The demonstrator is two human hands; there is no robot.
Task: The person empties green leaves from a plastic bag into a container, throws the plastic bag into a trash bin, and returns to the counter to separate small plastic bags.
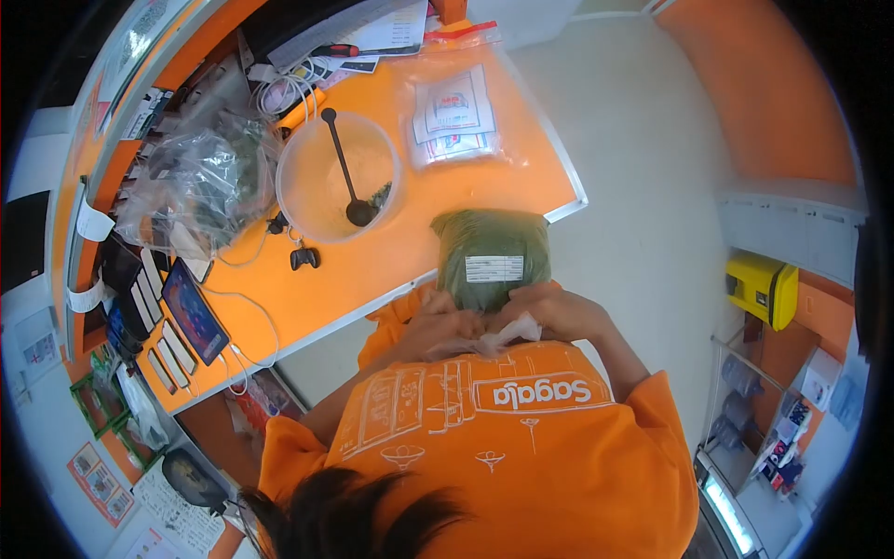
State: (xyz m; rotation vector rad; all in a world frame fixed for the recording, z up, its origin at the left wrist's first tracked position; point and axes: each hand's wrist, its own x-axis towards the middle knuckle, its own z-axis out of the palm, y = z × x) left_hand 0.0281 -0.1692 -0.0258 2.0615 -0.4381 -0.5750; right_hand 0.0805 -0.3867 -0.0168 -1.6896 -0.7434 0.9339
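A clear plastic bag full of green material (480,240), with a white printed label, hangs in front of my chest by the desk's edge. My left hand (438,323) is closed on the gathered top of the bag, at its left side. On the other side my right hand (551,311) is closed on the same bunched plastic. Loose ends of the plastic stick out between the hands, close to the orange shirt. Beyond the bag, a translucent round tub (303,191) holds a dark long-handled scoop (358,211) and a little green material.
On the orange desk (326,289) lie a clear bag with white packets (454,116), crumpled plastic bags (200,177), a tablet (195,310), several phones, cables and a small black controller (304,258). A yellow box (762,288) stands at the right.
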